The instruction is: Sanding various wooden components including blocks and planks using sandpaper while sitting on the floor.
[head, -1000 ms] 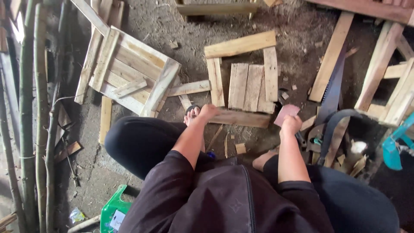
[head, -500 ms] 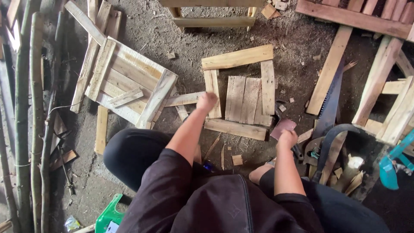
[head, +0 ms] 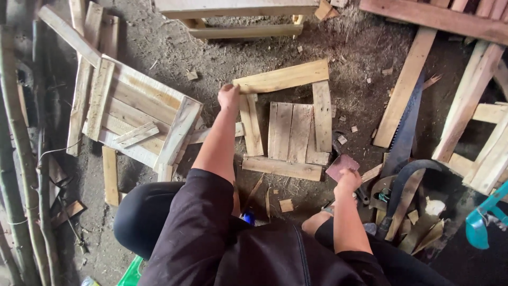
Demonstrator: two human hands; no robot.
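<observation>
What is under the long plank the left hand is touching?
The left hand grips the long plank, which lies across the tops of two upright slats, on the dirt floor. How far the slat ends reach under it is covered.

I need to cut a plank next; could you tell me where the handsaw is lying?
In the head view, the handsaw lies on the ground at right, beside a long plank, just beyond the right hand.

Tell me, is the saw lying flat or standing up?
Lying flat: the saw rests lengthwise on the dirt floor, beside a plank.
</observation>
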